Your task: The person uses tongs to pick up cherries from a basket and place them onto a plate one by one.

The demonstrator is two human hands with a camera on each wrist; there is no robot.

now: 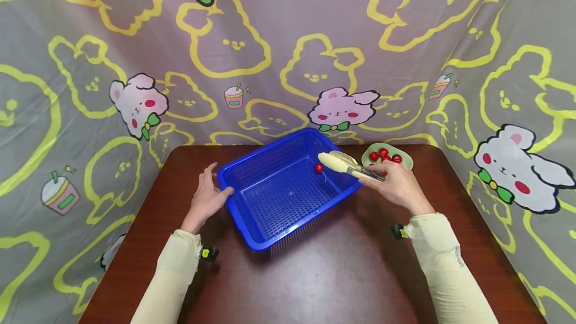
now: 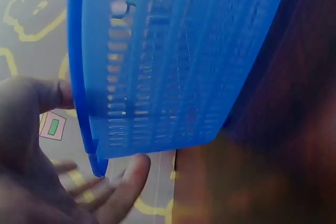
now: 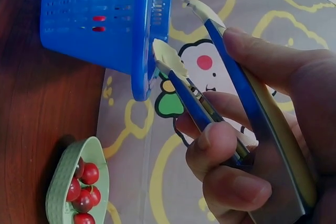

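A blue perforated plastic basket [image 1: 288, 194] stands at an angle on the table. Inside it, near its right end, lies one red cherry [image 1: 318, 168] with a thin stem. My left hand [image 1: 209, 196] is at the basket's left end, thumb at the rim; in the left wrist view its fingers [image 2: 134, 174] are fairly straight beside the basket's corner. My right hand [image 1: 398, 186] grips metal tongs with cream tips [image 1: 335, 162]. Those tips are spread apart with nothing between them, over the basket's right end in the head view.
Behind my right hand, a pale green dish [image 1: 407, 158] holds several red cherries [image 3: 84, 200]. The dark wooden table [image 1: 324, 269] is bordered by a patterned cloth [image 1: 288, 39] at the back and on both sides.
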